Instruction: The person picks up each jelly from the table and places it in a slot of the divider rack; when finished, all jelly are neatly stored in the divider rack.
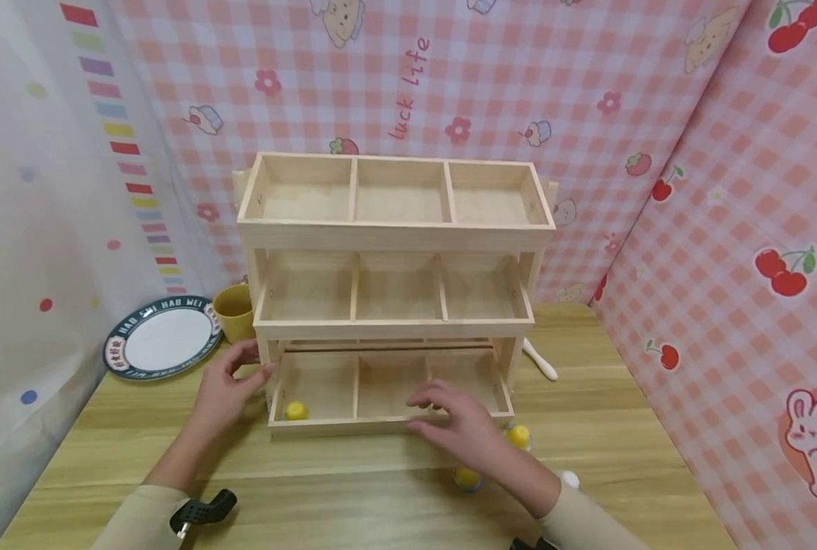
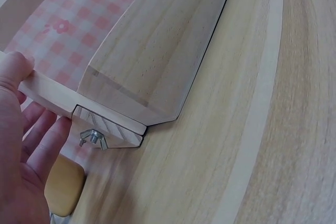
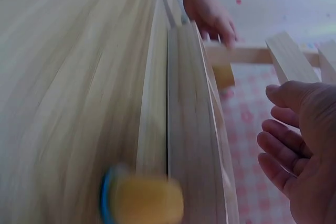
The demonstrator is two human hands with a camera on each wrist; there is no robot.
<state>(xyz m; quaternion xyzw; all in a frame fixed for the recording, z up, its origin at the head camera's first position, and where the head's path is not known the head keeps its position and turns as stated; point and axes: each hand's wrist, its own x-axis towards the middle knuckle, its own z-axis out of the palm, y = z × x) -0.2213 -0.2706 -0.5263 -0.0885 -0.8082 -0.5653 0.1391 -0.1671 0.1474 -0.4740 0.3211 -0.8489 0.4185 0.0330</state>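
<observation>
Fingers point(image 3: 278, 153) of my R hand point(image 1: 459, 428) apart from thumb, nothing held; my L hand point(image 1: 225, 389) grips shelf post point(image 2: 59, 94). 1 yellow piece point(image 1: 296, 411) in btm-L bin point(image 1: 320, 382); 2 others point(image 1: 519, 436) on table point(image 1: 353, 489), prob. left.

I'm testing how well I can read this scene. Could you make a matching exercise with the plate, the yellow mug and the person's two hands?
Things:
1. Plate
2. Yellow mug
3. Left hand
4. Right hand

Places or states:
A. Gripping the side of the wooden rack
B. Dark patterned rim, white centre
C. Fingers loosely bent, holding nothing
D. Standing beside the plate

Pairs: 1-B, 2-D, 3-A, 4-C
</observation>
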